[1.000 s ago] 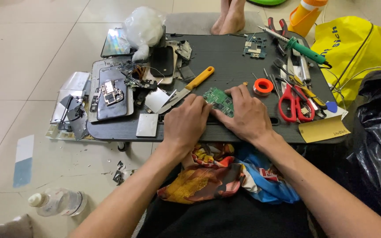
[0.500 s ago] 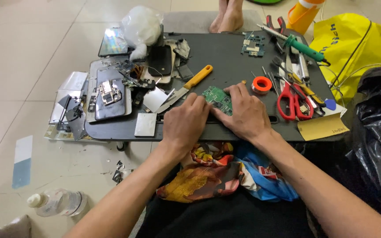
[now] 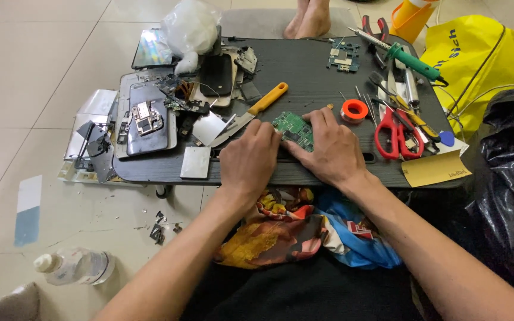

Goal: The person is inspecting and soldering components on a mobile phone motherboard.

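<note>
While my fingers [image 3: 313,122] press on the small green circuit board [image 3: 293,129], both hands are busy with it. My left hand [image 3: 250,159] pinches its near left edge, and my right hand [image 3: 328,147] lies over its right side with fingers spread flat on it. The board sits on the dark bench [image 3: 304,77], near the front edge, between my two hands.

I think the board could bend or crack if I push too hard, because it is thin. It could also slip off the front of the bench onto my lap. The knife with the orange handle [image 3: 254,111] lies just beside my left hand, blade toward me, so I could nick a finger if I slide that way. The red scissors [image 3: 392,132] and the small orange tape roll [image 3: 354,110] are near my right hand and could get knocked.

Farther out, a white plastic bag [image 3: 191,27] sits at the back left, stuffed full; I cannot tell with what. A yellow bag [image 3: 477,59] stands to the right, with a cable over it. A black bag [image 3: 513,178] bulges beside it. On the floor, a clear plastic bottle [image 3: 75,267] lies on its side, and I cannot tell how full it is.
</note>
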